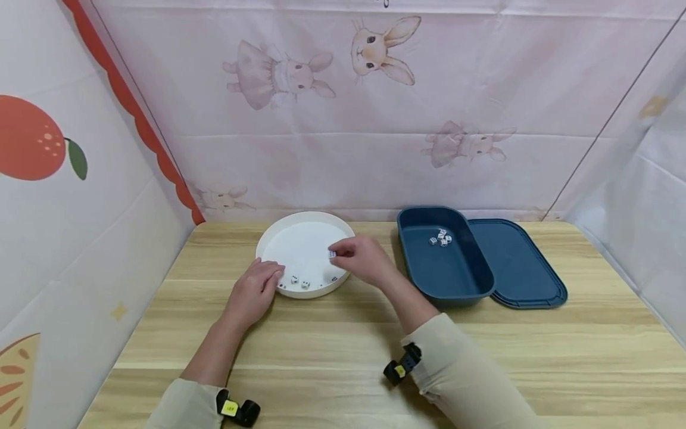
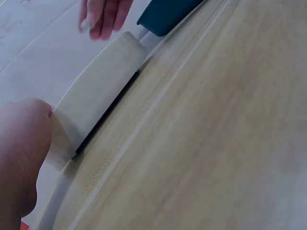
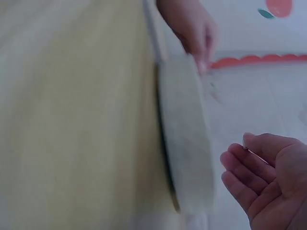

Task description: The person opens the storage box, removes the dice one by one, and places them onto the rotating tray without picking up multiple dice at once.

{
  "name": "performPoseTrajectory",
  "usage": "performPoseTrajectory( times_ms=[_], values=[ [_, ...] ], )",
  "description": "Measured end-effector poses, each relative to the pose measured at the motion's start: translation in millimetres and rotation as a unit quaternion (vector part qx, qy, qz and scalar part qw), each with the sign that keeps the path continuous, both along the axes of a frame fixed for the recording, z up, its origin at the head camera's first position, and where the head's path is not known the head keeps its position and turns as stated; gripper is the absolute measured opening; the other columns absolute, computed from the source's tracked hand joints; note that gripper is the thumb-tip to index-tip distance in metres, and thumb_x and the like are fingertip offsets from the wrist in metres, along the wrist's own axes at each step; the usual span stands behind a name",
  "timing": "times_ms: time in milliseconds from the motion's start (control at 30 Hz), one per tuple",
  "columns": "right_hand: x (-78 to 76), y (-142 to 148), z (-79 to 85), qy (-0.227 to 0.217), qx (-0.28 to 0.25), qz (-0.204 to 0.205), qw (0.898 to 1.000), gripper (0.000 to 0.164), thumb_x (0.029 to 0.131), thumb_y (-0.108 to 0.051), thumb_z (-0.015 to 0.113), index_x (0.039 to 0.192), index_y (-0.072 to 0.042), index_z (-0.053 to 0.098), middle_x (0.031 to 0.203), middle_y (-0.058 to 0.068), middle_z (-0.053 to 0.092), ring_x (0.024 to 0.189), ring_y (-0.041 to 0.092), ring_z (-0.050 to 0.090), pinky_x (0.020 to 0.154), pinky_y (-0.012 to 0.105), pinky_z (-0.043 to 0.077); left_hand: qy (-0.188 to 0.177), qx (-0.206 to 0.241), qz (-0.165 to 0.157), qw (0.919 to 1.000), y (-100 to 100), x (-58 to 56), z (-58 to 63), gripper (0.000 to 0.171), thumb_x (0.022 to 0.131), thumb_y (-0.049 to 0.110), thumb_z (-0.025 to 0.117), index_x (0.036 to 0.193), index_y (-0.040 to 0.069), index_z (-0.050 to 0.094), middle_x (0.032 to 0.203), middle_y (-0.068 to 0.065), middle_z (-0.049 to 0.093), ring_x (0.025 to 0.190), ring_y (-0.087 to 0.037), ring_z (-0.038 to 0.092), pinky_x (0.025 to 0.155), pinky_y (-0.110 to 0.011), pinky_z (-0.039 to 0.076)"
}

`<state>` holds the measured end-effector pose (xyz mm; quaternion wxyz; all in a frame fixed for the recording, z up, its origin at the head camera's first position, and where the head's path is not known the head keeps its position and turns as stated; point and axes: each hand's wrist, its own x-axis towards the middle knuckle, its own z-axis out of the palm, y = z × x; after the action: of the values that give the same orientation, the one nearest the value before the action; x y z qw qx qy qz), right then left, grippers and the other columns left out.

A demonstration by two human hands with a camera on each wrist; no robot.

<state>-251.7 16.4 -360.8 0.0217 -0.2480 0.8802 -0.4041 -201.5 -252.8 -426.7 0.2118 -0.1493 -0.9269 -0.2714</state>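
Note:
Above the right side of a round white tray (image 1: pixel 300 244), my right hand (image 1: pixel 364 259) pinches a small white die (image 1: pixel 332 254) between thumb and fingertips. The right wrist view shows this hand (image 3: pixel 268 177) with its other fingers bent loosely and the die mostly hidden. My left hand (image 1: pixel 254 292) holds the tray's near left rim, fingers over the edge. Several white dice with dark pips lie in the tray along its near side, among them one die (image 1: pixel 295 279) and another die (image 1: pixel 305 285) near the left fingers.
A dark blue rectangular container (image 1: pixel 445 271) stands right of the tray, with a cluster of several dice (image 1: pixel 442 238) inside. Its flat blue lid (image 1: pixel 527 262) lies to the right, partly behind the container. A wall cloth (image 1: pixel 321 161) with printed rabbits hangs behind the wooden table (image 1: pixel 321 363).

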Motion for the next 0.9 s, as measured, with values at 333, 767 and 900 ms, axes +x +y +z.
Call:
performPoseTrajectory(
  times_ms=[333, 767, 900],
  values=[
    [12.4, -39, -18.5, 0.070, 0.116, 0.047, 0.990, 0.023, 0.090, -0.018, 0.067, 0.111, -0.011, 0.074, 0.106, 0.001, 0.075, 0.099, 0.012, 0.068, 0.091, 0.031, 0.057, -0.002, -0.004, -0.002, 1.0000, 2, -1.4, -0.4, 0.022, 0.098, 0.018, 0.057, 0.110, 0.007, 0.072, 0.115, -0.010, 0.071, 0.117, -0.025, 0.063, 0.121, -0.045, 0.032],
    [15.9, -47, -18.7, 0.096, 0.180, 0.058, 0.977, 0.020, 0.092, -0.020, 0.065, 0.109, -0.015, 0.075, 0.101, -0.004, 0.075, 0.088, 0.007, 0.064, 0.084, 0.025, 0.057, 0.001, -0.004, 0.002, 1.0000, 1, -0.4, 1.0, 0.022, 0.098, 0.017, 0.057, 0.109, 0.006, 0.072, 0.114, -0.010, 0.072, 0.115, -0.026, 0.064, 0.121, -0.047, 0.033],
    [16.0, -48, -18.1, 0.095, 0.193, 0.057, 0.975, 0.019, 0.093, -0.021, 0.064, 0.108, -0.016, 0.075, 0.100, -0.004, 0.074, 0.087, 0.008, 0.064, 0.084, 0.025, 0.056, 0.001, -0.001, 0.001, 1.0000, 1, 0.2, 0.9, 0.022, 0.097, 0.017, 0.057, 0.108, 0.006, 0.073, 0.113, -0.011, 0.072, 0.115, -0.026, 0.064, 0.120, -0.047, 0.033]
  ],
)
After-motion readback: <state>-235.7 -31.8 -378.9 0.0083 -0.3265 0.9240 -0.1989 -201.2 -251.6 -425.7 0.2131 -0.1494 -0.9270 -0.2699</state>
